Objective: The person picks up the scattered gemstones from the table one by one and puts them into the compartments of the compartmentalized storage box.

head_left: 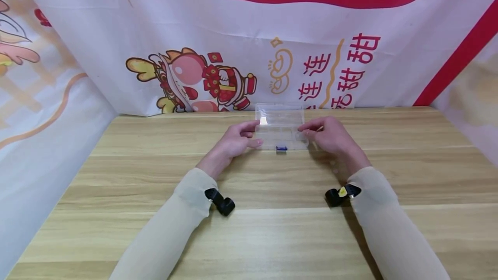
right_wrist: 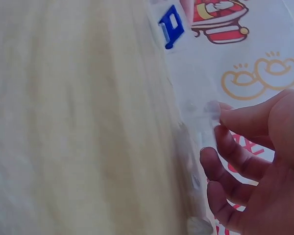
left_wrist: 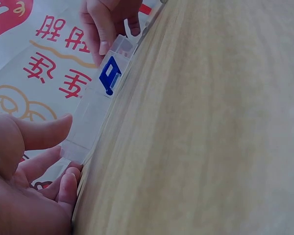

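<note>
A clear plastic compartment box (head_left: 285, 145) with a blue latch (head_left: 282, 148) stands at the back of the table, its transparent lid (head_left: 280, 113) raised behind it. My left hand (head_left: 237, 139) holds the box's left end, thumb near the front corner and fingers along the side. At the right end, my right hand (head_left: 327, 135) has its thumb and index finger close together over the compartments. A small translucent piece (right_wrist: 211, 108) shows at the thumb tip in the right wrist view; its kind is unclear. The other right fingers are curled.
Small clear pieces, one of them a blurred lump (right_wrist: 200, 225), lie on the wooden table (head_left: 272, 228) near my right hand. A printed white and red cloth (head_left: 218, 20) hangs right behind the box. Each sleeve carries a black wrist camera, one a left camera (head_left: 223, 204).
</note>
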The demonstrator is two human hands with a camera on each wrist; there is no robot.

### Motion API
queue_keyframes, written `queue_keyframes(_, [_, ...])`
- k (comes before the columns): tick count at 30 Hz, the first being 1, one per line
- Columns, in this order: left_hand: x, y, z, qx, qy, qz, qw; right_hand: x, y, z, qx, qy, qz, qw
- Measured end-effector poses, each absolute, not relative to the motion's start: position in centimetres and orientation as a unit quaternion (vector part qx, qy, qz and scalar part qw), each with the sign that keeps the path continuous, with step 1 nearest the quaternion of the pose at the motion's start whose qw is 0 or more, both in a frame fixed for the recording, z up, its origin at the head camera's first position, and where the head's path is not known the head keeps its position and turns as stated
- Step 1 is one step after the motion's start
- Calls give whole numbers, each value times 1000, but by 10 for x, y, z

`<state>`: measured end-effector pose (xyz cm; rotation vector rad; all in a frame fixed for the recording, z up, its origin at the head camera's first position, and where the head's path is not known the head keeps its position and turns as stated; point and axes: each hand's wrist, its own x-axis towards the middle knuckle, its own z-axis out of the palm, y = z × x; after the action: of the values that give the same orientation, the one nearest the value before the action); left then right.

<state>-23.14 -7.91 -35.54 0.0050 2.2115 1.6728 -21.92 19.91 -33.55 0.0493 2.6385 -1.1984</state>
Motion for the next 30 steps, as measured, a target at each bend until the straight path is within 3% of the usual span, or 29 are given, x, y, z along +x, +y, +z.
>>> queue_keyframes(16, [-231, -80, -355, 8, 782, 596, 181, -221, 235, -332, -42, 908, -408, 84])
queue_keyframes(30, [-231, -79, -357, 11, 784, 595, 179, -222, 259, -337, -34, 908, -398, 123])
